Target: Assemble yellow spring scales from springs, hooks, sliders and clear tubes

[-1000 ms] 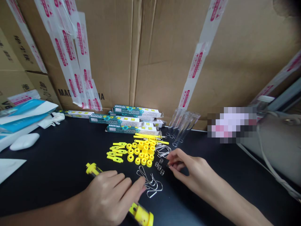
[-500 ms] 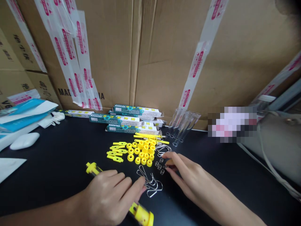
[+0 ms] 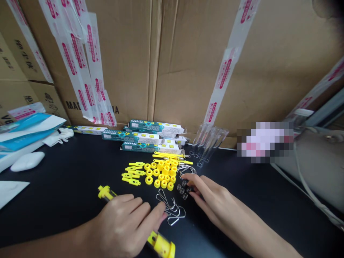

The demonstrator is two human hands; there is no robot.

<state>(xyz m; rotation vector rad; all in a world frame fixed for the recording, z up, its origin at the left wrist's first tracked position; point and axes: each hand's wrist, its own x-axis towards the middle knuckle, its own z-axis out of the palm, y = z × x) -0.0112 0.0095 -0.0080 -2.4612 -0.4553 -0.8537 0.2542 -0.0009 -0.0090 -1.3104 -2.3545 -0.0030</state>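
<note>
My left hand is wrapped round a clear tube with yellow end fittings, which looks like a tubular spring scale. The tube slants across the near table, its middle hidden by the hand. Just beyond that hand's fingertips lie several bent metal wire hooks. My right hand reaches in from the right, its thumb and forefinger apart around a small coil-like metal piece. Similar small coils stand beside its fingertips. More wire hooks lie beyond the forefinger.
Several yellow rings and caps and flat yellow strips lie mid-table. Behind them are yellow rods, stacked printed boxes and clear tubes. A white case sits left. A cardboard wall closes the back.
My right hand's fingertips have shifted slightly, and the small coil between them now sits more upright among the others. My left hand has kept its place on the tube.
</note>
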